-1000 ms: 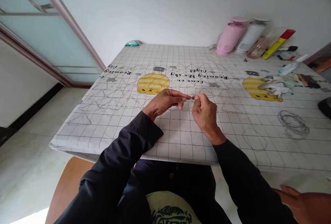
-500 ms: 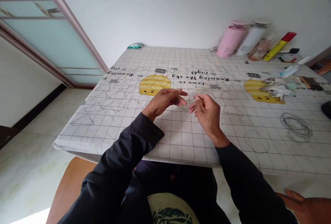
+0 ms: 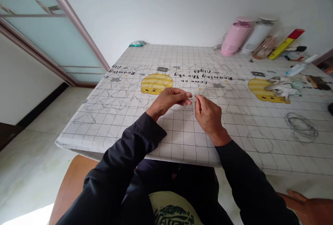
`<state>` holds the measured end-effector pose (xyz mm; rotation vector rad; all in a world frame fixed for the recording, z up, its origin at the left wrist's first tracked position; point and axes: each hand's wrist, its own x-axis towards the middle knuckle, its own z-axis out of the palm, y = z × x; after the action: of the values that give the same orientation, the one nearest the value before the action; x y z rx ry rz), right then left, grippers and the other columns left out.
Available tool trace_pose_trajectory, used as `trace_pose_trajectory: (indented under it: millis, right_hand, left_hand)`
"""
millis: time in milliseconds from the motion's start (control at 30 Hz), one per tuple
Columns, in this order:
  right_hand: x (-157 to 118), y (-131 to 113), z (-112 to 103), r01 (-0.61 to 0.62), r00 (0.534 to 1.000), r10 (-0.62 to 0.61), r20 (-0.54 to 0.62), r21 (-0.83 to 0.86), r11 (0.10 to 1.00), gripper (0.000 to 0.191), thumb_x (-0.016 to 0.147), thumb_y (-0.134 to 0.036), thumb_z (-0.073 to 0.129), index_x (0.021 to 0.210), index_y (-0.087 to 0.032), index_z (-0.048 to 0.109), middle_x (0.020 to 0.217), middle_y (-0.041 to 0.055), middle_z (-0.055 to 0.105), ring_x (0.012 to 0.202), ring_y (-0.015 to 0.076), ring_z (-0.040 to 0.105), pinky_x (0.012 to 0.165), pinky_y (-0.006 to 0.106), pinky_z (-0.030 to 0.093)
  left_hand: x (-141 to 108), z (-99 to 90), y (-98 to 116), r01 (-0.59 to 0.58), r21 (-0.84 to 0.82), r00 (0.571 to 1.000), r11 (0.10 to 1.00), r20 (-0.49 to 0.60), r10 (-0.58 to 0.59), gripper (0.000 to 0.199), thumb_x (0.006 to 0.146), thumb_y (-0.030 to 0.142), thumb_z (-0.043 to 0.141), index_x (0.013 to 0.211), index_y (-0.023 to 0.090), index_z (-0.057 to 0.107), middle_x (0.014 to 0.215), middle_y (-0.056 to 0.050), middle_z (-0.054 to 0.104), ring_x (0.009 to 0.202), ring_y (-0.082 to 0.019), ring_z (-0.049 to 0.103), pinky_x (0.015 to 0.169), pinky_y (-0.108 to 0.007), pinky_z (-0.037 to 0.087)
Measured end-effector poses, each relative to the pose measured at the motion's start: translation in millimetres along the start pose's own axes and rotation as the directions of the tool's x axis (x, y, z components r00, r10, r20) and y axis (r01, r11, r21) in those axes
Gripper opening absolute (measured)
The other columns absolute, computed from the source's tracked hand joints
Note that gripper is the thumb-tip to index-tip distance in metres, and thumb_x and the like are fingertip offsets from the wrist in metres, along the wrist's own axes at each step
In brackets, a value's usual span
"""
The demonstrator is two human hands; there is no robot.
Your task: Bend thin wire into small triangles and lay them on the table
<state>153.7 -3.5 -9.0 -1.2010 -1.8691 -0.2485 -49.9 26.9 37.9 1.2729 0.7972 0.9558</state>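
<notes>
Pinched, both sides: left hand (image 3: pixel 171 100) has thumb closed against forefinger, right hand (image 3: pixel 209 115) has thumb and fingertips together. Tips near each other, not touching. Can't tell whether a strand is held; too fine on my feed. Change: half a second ago fingers were looser and spread, now drawn back to a pinch. I read that as fine fingertip work resuming. Thin wire loops lie on the tablecloth (image 3: pixel 179 145); wire coil (image 3: pixel 302 127) well off right.
</notes>
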Motion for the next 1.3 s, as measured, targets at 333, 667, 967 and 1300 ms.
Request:
trace_pose_trajectory:
  millis: [333, 667, 967, 1300]
  right_hand:
    - [0.8, -9.9, -1.0, -0.061, 0.996, 0.07, -0.062, 0.139, 0.988, 0.023, 0.113, -0.03, 0.057, 0.113, -0.023, 0.08, 0.094, 0.0078, 0.084, 0.077, 0.0226, 0.079, 0.069, 0.036, 0.06]
    - [-7.3, -5.7, 2.9, 0.037, 0.998, -0.052, 0.046, 0.27, 0.962, 0.037, 0.111, -0.02, 0.053, 0.135, -0.024, 0.081, 0.084, 0.0036, 0.081, 0.07, 0.0196, 0.075, 0.069, 0.036, 0.063]
    - [-5.4, -19.7, -3.2, -0.164, 0.986, 0.151, 0.065, 0.354, 0.921, 0.035, 0.11, -0.03, 0.059, 0.134, -0.023, 0.084, 0.073, 0.0016, 0.076, 0.058, 0.0147, 0.064, 0.063, 0.032, 0.057]
    - [4.0, -31.3, -15.0, -0.508, 0.861, 0.387, 0.331, 0.608, 0.61, 0.035, 0.105, -0.041, 0.069, 0.129, -0.022, 0.085, 0.062, -0.0041, 0.063, 0.052, 0.0123, 0.056, 0.052, 0.028, 0.05]
  left_hand:
    - [3.2, 8.5, -6.3, -0.094, 0.03, 0.988, 0.995, -0.121, 0.097, 0.032, 0.086, 0.045, 0.091, 0.084, 0.014, 0.082, 0.079, -0.008, 0.08, 0.074, -0.015, 0.068, 0.081, -0.033, 0.057]
    - [1.7, -0.3, -9.3, -0.113, 0.051, 0.989, 0.992, -0.092, 0.117, 0.036, 0.087, 0.048, 0.09, 0.082, 0.013, 0.081, 0.078, -0.009, 0.08, 0.073, -0.016, 0.07, 0.079, -0.033, 0.056]
    - [2.8, 0.5, -11.3, -0.133, 0.083, 0.986, 0.988, -0.086, 0.14, 0.04, 0.088, 0.054, 0.089, 0.082, 0.015, 0.082, 0.083, -0.01, 0.082, 0.075, -0.017, 0.07, 0.081, -0.035, 0.058]
    - [3.5, 6.3, -16.5, -0.174, 0.125, 0.97, 0.977, -0.146, 0.192, 0.038, 0.092, 0.052, 0.085, 0.082, 0.015, 0.08, 0.083, -0.009, 0.082, 0.079, -0.018, 0.074, 0.085, -0.035, 0.059]
